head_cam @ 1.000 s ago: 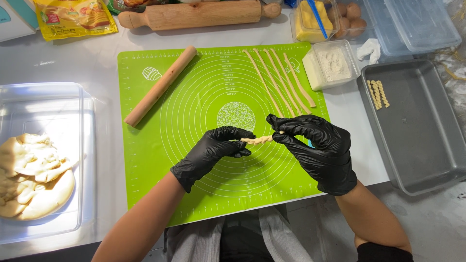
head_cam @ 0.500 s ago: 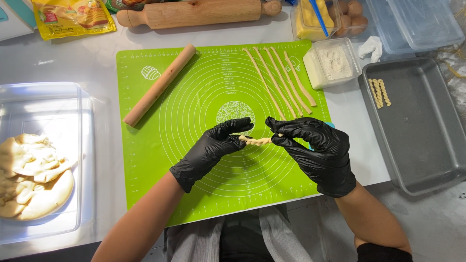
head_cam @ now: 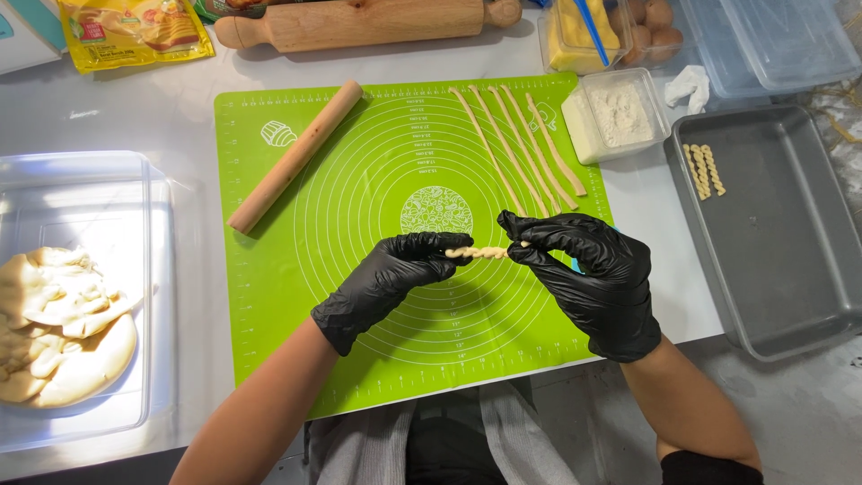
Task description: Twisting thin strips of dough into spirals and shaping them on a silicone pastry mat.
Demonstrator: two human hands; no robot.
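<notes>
Both hands wear black gloves and work above the green silicone mat. The left hand pinches 1 end of a short twisted dough strip between fingertips; the remaining fingers are curled loosely. The right hand pinches the opposite end in the same way, with its fingers closed around the tip. The strip is suspended between the 2 hands, roughly horizontal, just above the centre of the mat and clear of its surface as far as can be judged.

Surrounding items:
- 5 flat dough strips lie side by side on the upper right of the mat
- a thin wooden rolling pin lies diagonally on the upper left of the mat
- a large wooden rolling pin lies beyond the mat
- a small clear tub of flour stands at the mat's right edge
- a grey metal baking tray sits to the right, holding 3 finished twists
- a clear plastic container on the left holds a mass of dough

Risk assessment: the strip is thin and held only at its ends. Excess twist or outward pull is likely to tear it at mid-length. Uneven pinch pressure could flatten the ends. A loosened grip on either end would likely let the twist unwind or drop onto the mat
</notes>
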